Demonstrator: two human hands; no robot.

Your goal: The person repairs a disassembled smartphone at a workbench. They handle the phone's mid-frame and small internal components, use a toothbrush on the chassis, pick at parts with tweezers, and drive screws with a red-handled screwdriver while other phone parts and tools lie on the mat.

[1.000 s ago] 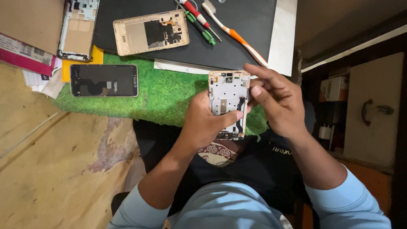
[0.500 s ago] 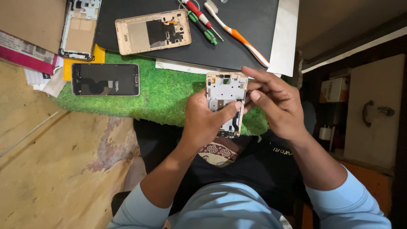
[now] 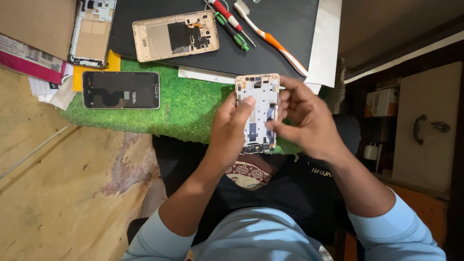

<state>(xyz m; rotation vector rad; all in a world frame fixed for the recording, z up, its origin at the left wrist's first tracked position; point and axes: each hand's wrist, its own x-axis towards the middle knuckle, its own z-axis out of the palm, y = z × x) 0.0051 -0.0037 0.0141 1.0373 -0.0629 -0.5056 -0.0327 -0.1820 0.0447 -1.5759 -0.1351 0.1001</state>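
My left hand (image 3: 231, 130) grips the left edge of an opened phone frame (image 3: 258, 104), white and gold with its insides facing up, thumb resting on its face. My right hand (image 3: 304, 121) holds the frame's right edge, fingertips pinched on a small part near the middle of that side. The frame hovers over the near edge of a green grass-like mat (image 3: 183, 104).
On the mat lies a dark phone screen panel (image 3: 121, 90). A black mat (image 3: 270, 24) behind holds a gold back cover (image 3: 175, 36), red and green screwdrivers (image 3: 232, 24) and an orange-white toothbrush (image 3: 270, 41). Another phone frame (image 3: 92, 31) sits far left. A cabinet (image 3: 425, 125) stands right.
Both hands have tilted the frame slightly and my right fingers have slid down its right edge. The view has shifted a little; the things on the table stay put.
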